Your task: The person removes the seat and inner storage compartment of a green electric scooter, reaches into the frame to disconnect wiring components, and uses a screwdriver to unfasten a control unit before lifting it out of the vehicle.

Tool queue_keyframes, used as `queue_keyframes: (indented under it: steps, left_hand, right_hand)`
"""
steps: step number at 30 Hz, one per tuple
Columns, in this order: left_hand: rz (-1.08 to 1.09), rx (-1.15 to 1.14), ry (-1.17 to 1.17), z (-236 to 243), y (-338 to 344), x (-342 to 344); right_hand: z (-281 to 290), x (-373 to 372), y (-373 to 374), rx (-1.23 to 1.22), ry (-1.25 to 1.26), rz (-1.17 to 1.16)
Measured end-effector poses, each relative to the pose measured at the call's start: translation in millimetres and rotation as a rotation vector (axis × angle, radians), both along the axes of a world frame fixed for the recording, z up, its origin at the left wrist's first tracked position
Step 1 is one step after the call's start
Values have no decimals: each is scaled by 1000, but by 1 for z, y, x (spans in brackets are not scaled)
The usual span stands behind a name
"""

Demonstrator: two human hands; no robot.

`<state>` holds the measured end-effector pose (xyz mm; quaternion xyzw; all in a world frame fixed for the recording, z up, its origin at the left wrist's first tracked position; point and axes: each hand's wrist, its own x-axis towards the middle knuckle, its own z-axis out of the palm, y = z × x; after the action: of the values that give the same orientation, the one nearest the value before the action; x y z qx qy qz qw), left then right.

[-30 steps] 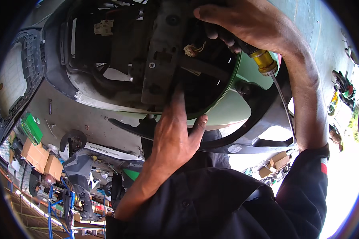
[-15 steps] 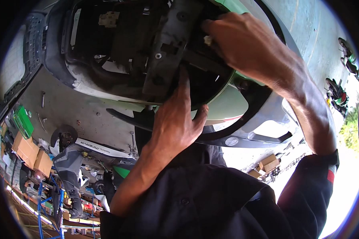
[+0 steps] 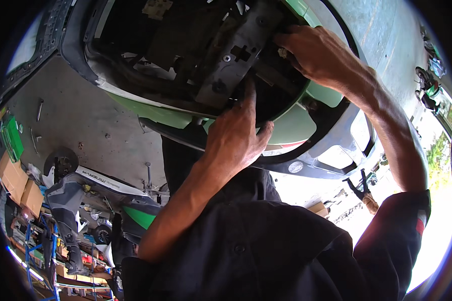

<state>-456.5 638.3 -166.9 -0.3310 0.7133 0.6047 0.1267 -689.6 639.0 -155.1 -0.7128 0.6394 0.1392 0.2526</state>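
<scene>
A scooter's tail with light green panels is in front of me, and its dark inner bay lies uncovered. Across the bay runs a dark metal bracket with a screw in it. My left hand reaches over the near rim, its index finger stretched to the bracket's edge and its thumb apart; the other fingers are partly hidden. My right hand is bent into the bay's right side, fingers closed together. A small pale piece shows beside those fingertips; whether they grip it is unclear.
A grey grab rail curves around the tail. At lower left are cardboard boxes, a green case, a wheel and a blue metal rack. Motorcycles stand far right. Another person's hand shows beyond the rail.
The view has shifted, so the bracket and both hands sit further right. My left index finger remains at the bracket, my right hand in the bay. Another person's hand has come into view.
</scene>
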Motion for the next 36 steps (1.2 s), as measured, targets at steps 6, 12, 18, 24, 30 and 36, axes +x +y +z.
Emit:
queue_keyframes:
  steps: [6,12,18,24,30,36]
  left_hand:
    - [6,-40,42,-4,2,4]
    - [5,-17,35,-4,2,5]
    - [-3,-1,6,-3,1,5]
    - [1,-15,13,-5,2,6]
    - [30,-2,9,-6,3,7]
    - [28,5,12,-5,2,7]
  right_hand:
    - [2,8,3,-18,23,38]
    - [1,14,2,45,-6,-69]
    - [0,10,2,-161,-76,-20]
    - [0,11,4,-59,-72,54]
    - [3,11,2,-73,-31,89]
    - [1,12,3,-121,-54,81]
